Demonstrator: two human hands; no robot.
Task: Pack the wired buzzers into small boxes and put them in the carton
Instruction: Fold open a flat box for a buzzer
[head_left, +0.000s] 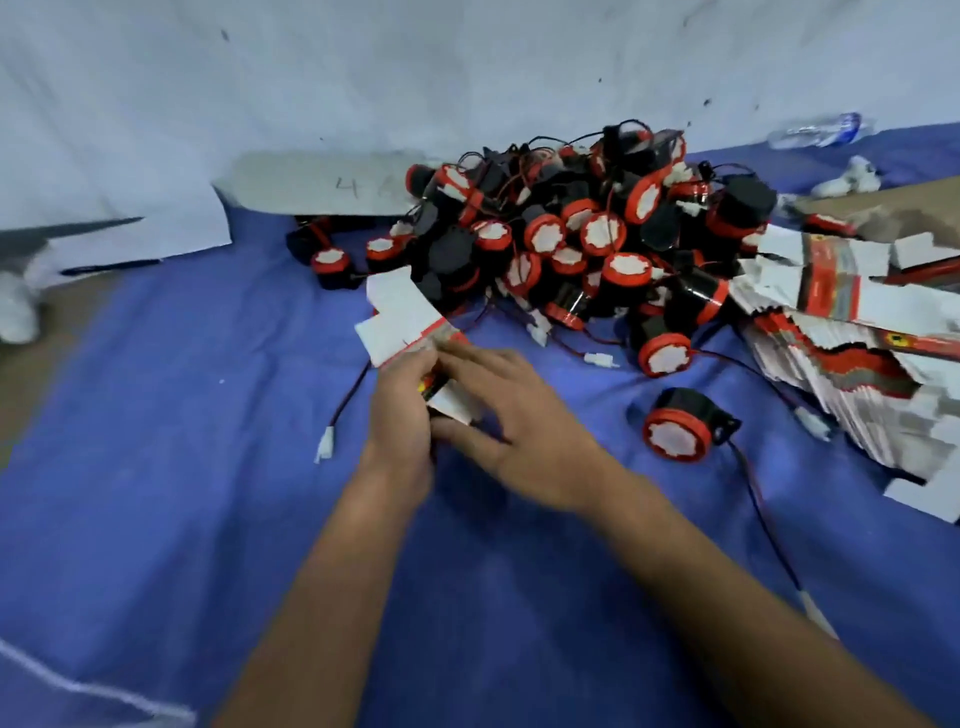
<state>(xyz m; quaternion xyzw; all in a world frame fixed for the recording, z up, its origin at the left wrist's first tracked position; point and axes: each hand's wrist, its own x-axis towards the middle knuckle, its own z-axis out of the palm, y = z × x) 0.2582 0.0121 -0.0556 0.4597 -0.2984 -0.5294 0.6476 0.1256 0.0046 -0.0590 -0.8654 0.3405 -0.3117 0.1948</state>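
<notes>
Both hands meet over the blue cloth (156, 415), low in the middle of the view, and work on one small box (402, 325). The left hand (400, 405) holds the box from the left side, its fingers curled around the lower part. The right hand (524, 421) lies over the box from the right with fingers spread and nearly straight; its fingertips touch the top of the box, and its thumb goes under the near end. So the left grip is grasping the box, while the right one looks released, only pressing.

The long axis of the box runs away from the person and a little to the left. Its white flaps stand open at the far end. The box is partly hidden and blurred, so I cannot tell if a buzzer is already inside. A red and black wire (348, 395) with a white connector (325, 449) comes out from under the left hand and lies on the cloth to the left.

The pile of buzzers (571, 228) lies behind the hands, to the right. One loose buzzer (678, 426) lies apart, near the right hand, so this hand is closer to it. The flat unfolded boxes (841, 364) are stacked farther right. I judge the coming move is to tuck the wire in and close the flaps.
</notes>
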